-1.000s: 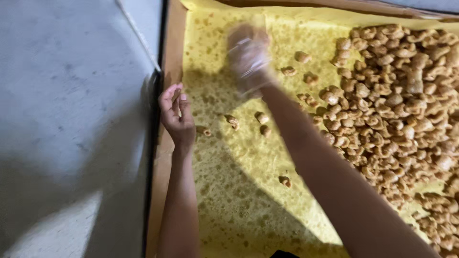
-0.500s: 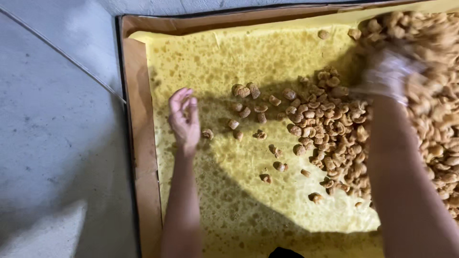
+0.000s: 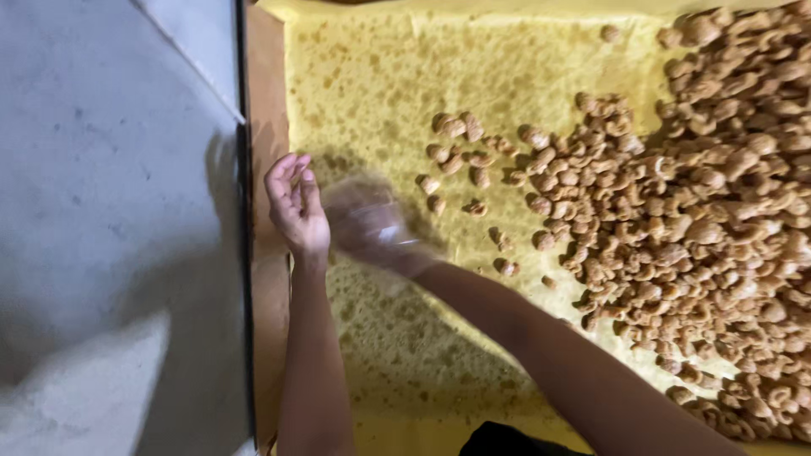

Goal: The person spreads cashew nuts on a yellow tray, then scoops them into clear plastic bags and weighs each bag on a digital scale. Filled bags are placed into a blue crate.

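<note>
My left hand [image 3: 296,207] rests at the left edge of a yellow, oil-spotted paper sheet [image 3: 372,84], fingers loosely curled upward with nothing seen in them. My right hand [image 3: 372,226] is a motion blur right beside it, low over the paper, and seems wrapped in clear plastic. Its grip is not readable. A large heap of golden-brown fried snack pieces [image 3: 718,211] covers the right half of the sheet. A few loose pieces [image 3: 456,156] lie scattered between the heap and my hands.
The paper lies in a brown tray whose rim [image 3: 266,127] runs down the left side. A grey concrete surface [image 3: 110,211] lies left of the tray. A dark object [image 3: 515,439] shows at the bottom edge.
My right hand swung from the snack heap at the right back to the left, ending beside my left hand. The left hand stayed at the tray's left edge.
</note>
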